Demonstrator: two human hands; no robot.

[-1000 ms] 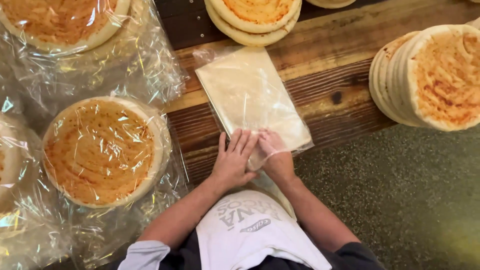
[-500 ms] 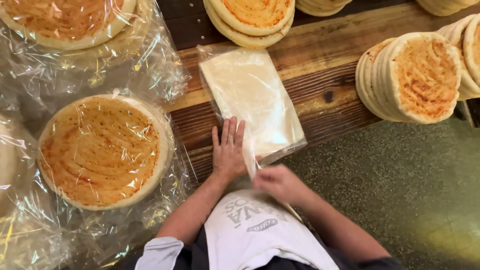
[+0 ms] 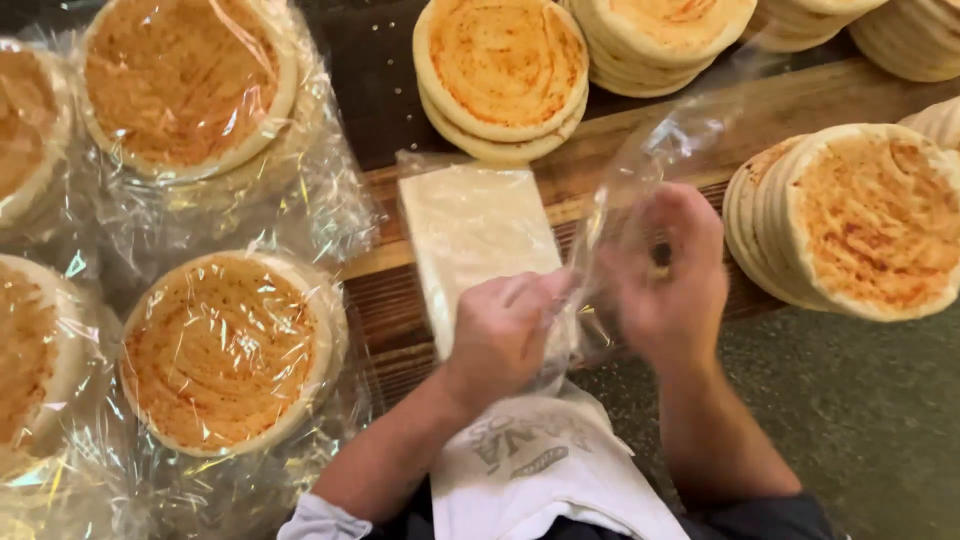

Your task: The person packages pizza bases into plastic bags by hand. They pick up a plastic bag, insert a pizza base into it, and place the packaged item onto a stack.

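My left hand and my right hand both grip one clear plastic bag that rises between them, lifted off the stack of flat clear bags on the wooden table. The bag's mouth is pinched between my fingers near the stack's near end. A leaning row of round flatbreads stands just right of my right hand. Bagged flatbreads lie to the left of my left hand.
More stacked flatbreads sit at the back of the table, with further stacks behind them. Several wrapped flatbreads cover the left side. A speckled dark floor lies at the lower right. A white apron hangs at my waist.
My right hand has pulled a single bag off the stack and raised it. My left hand left the stack's top and took hold of the bag's edge. The camera has come closer.
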